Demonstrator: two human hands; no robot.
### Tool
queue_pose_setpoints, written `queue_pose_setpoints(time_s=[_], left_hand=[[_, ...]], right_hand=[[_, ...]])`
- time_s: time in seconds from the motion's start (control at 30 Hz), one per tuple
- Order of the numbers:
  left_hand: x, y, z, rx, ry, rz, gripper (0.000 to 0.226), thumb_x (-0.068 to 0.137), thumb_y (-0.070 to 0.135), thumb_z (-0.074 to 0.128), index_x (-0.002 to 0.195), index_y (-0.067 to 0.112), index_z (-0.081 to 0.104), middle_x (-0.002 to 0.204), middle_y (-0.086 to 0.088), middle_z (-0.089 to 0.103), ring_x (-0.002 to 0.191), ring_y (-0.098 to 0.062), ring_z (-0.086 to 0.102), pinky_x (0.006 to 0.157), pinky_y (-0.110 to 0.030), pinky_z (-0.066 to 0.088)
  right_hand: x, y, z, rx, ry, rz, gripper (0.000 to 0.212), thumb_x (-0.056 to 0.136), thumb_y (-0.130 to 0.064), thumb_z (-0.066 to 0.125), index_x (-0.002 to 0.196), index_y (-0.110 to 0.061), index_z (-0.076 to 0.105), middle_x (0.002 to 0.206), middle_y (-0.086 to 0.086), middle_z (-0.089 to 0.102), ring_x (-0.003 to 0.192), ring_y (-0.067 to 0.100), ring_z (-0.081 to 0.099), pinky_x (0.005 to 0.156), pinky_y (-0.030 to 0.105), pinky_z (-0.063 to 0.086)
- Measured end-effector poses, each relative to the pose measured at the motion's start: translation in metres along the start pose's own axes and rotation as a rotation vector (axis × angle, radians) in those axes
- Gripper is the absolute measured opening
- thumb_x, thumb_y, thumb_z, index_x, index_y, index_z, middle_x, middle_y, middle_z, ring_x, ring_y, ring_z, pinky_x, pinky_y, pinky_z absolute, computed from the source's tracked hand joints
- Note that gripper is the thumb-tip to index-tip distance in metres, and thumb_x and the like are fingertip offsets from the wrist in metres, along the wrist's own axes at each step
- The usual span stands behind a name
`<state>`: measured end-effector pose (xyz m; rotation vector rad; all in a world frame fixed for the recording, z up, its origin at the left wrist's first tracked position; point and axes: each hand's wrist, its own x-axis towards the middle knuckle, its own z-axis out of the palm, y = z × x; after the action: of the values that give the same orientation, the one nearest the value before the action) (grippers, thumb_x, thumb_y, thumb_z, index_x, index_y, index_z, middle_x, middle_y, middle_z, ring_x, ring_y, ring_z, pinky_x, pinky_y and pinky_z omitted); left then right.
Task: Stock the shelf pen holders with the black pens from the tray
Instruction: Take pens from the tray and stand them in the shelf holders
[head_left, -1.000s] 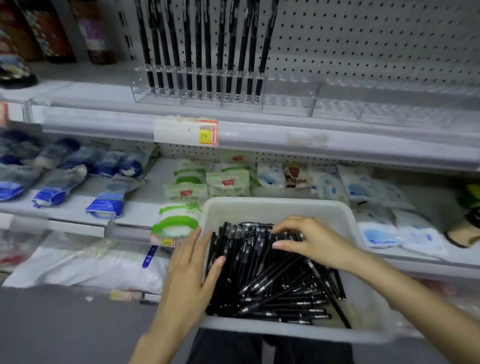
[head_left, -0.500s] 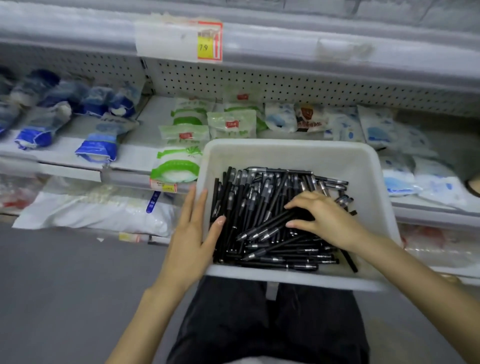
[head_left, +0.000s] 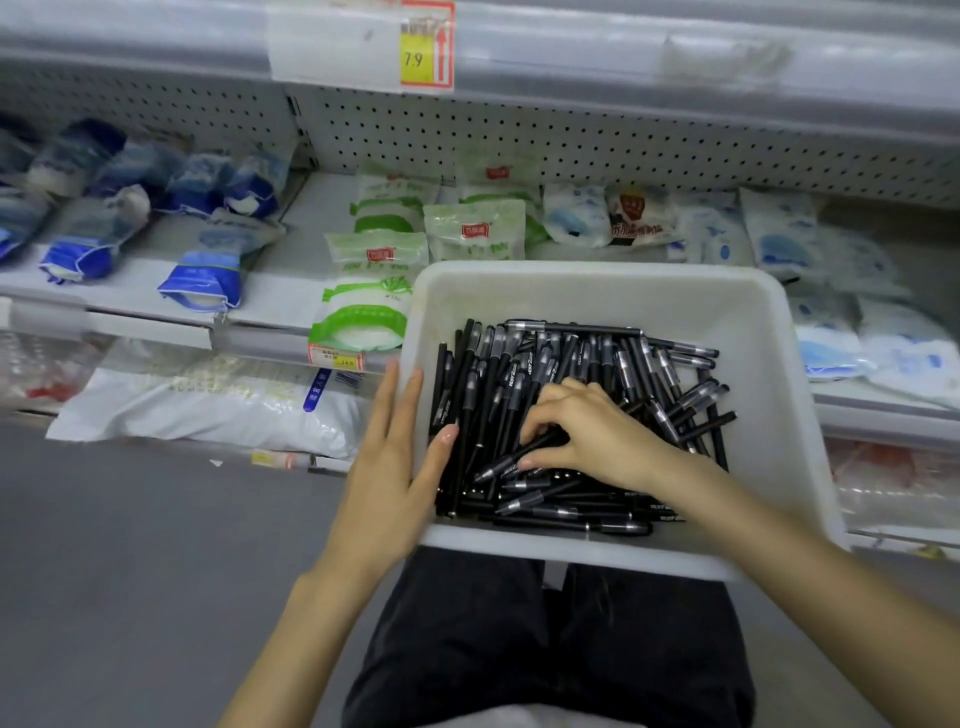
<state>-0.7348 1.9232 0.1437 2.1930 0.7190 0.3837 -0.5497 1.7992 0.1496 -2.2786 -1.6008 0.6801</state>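
Head view. Left hand (head_left: 387, 467) almost flat, fingers straight and close together, laid along the outside of the left wall of a white rectangular plastic tray (head_left: 597, 293). Thumb over the rim and down inside, tip touching the outermost pens. A bracing press on the wall, not a curled grasp.

Right hand (head_left: 592, 436) down in the middle of the tray, knuckles up, fingers bent over a heap of slim black plastic pens (head_left: 519, 364). Thumb and fingertips pinched on pens at the left front of the pile, with one pinched pen (head_left: 498, 464) slanting out from under the fingertips toward the near left corner. Cannot tell how many in the pinch.

Matte black barrels, translucent grey caps, small white lettering on some. Mostly lined up front to back on the left, crossed at angles on the right and along the near edge, one crosswise at the far side. Bare white tray floor at the far end and the right.

Tray straight ahead, near edge above dark trousers (head_left: 545, 649), far edge near a grey metal shelf (head_left: 270, 296). On that shelf, green-and-white plastic packets (head_left: 374, 312) just left of the tray and blue-and-white pouches (head_left: 208, 270) further left. Above, a yellow price tag marked 7.9 (head_left: 415, 57).
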Motion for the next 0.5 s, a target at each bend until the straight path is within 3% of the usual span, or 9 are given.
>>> queue_pose_setpoints(time_s=[0.3,0.5], left_hand=[[0.0001,0.0003,0.0007,0.004,0.007,0.002,0.061,0.090,0.057,0.031,0.144,0.044,0.007,0.156,0.027,-0.009,0.133,0.023,-0.008,0.094,0.009,0.000],[0.0005,0.0001,0.0007,0.003,0.011,-0.002,0.064,0.088,0.059,0.030,0.146,0.043,0.009,0.155,0.029,-0.009,0.135,0.020,-0.008,0.096,0.007,-0.001]], right_hand=[[0.0101,-0.0049,0.0043,0.002,-0.089,0.007,0.021,0.080,-0.045,0.068,0.085,-0.026,0.061,0.082,-0.016,0.040,0.089,0.008,0.033,0.082,0.027,0.021],[0.0019,-0.0045,-0.0047,0.139,-0.162,0.026,0.017,0.085,-0.042,0.063,0.088,-0.026,0.057,0.092,-0.013,0.051,0.093,0.007,0.040,0.081,0.023,0.031]])
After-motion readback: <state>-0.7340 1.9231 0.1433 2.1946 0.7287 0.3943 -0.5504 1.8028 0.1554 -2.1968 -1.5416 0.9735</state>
